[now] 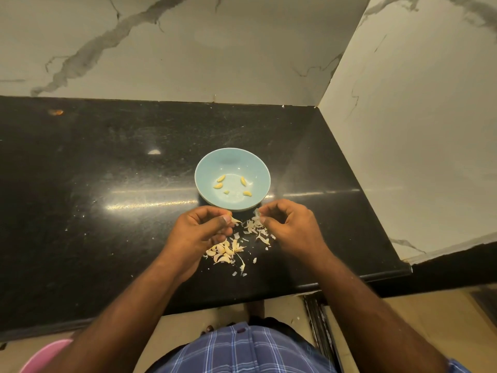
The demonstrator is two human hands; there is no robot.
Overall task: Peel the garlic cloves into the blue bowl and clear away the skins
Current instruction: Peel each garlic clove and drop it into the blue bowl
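Over black counter, curled left hand pinches a clove; right hand pinches skin.

- Blue bowl: pale blue, round, upright on the black counter, near the middle, just beyond both hands.
- Peeled cloves: five small yellowish pieces, spread apart on the bowl floor, none touching.
- Unpeeled cloves: small heap, cream with papery skin on, lying on the counter in front of the bowl, beside the left wrist.
- Skins: thin whitish flakes, loose on the counter between the hands, a few stray bits nearer the counter edge.
- One clove: pale tip showing at the left hand's fingertips, above the skins.
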